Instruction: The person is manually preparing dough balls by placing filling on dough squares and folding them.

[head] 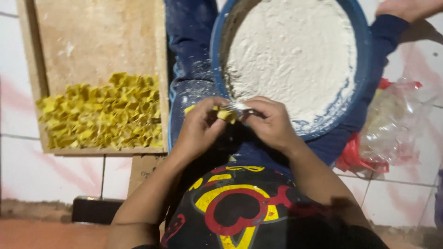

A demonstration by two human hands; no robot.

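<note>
I hold a small yellow wrapper (226, 114) between both my hands, just over my lap and right at the near rim of the blue basin (217, 55). My left hand (199, 127) pinches its left end with thumb and fingertips closed on it; my right hand (272, 122) grips the right end the same way, where something pale and shiny shows between my fingers, too small to tell what. The wrapper's long axis runs left to right across my body, roughly level, its folded middle facing up toward me.

The basin is filled with white flour (295, 50) and rests on my blue-trousered legs; its rim almost touches my knuckles, so there is little room ahead of my hands. To my left a wooden tray (161, 69) lies on the tiled floor (18, 157), its near half packed with folded yellow pieces (101, 115), its far half bare wood. The tray's right edge sits just beside my left leg. To my right a clear plastic bag (397, 120) over something red lies near my knee. Another person's hand (406, 8) shows at the top right corner, well apart from mine.
</note>
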